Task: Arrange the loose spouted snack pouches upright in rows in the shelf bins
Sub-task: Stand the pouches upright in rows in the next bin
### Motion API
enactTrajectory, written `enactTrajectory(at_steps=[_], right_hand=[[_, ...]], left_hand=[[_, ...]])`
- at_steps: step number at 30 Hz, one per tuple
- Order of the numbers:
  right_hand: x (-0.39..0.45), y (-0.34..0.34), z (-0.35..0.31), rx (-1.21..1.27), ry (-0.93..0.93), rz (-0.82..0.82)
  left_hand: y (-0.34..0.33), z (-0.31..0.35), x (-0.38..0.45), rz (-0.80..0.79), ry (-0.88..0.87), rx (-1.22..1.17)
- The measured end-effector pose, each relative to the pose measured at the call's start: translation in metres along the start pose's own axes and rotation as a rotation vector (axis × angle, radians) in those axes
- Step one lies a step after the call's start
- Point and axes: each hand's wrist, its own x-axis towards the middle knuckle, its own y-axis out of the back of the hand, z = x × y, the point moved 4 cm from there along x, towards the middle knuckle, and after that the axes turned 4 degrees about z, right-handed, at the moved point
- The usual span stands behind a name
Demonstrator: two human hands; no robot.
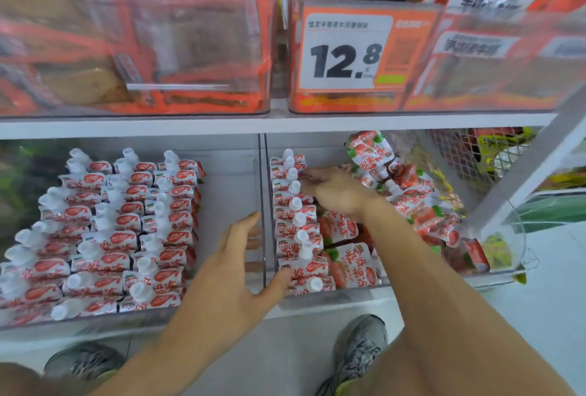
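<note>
Pouches [296, 221] stand in one row, centre-right bin [520, 272]; loose pile [421, 202] right. Right hand [333, 189] fingers curled onto row; left hand [231, 265] fingers spread, thumb touching front pouch.

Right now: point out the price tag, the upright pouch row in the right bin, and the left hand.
price tag [345, 53]: head view, on the printed digits.
upright pouch row [296, 221]: head view, on a mid-row cap.
left hand [241, 256]: head view, on its back.
</note>
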Motion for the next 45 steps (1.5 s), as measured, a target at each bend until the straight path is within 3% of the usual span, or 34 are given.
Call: enactTrajectory(at_steps=[5,7,9,11,15,19,26,31,36,45], right_hand=[[-0.019,0.01,0.002,0.144,0.055,-0.083],[-0.037,0.03,0.005,-0.049,0.177,0.048],[-0.056,0.047,0.008,-0.168,0.295,0.175],[-0.07,0.049,0.018,-0.24,0.282,0.076],[-0.078,0.021,0.038,-0.59,0.229,-0.144],[-0.073,0.013,0.042,-0.653,0.211,-0.136],[-0.103,0.046,0.057,-0.548,0.216,0.096],[-0.108,0.065,0.059,-0.491,0.164,0.18],[-0.098,0.079,0.066,-0.517,0.196,0.31],[-0.111,0.109,0.083,-0.198,0.262,0.483]], left_hand=[[0.006,0.003,0.004,-0.032,0.02,-0.019],[0.014,0.009,0.006,0.023,0.013,0.0],[0.025,0.024,0.009,0.175,-0.087,0.074],[0.026,0.05,0.016,0.208,-0.204,0.158],[-0.009,0.089,0.051,-0.179,-0.339,0.309],[-0.054,0.1,0.093,-0.436,-0.435,0.49],[-0.091,0.077,0.148,-0.592,-0.268,0.538],[-0.118,0.069,0.145,-0.704,-0.287,0.607],[-0.124,0.074,0.143,-0.64,-0.278,0.65],[-0.105,0.084,0.151,-0.405,-0.382,0.524]])
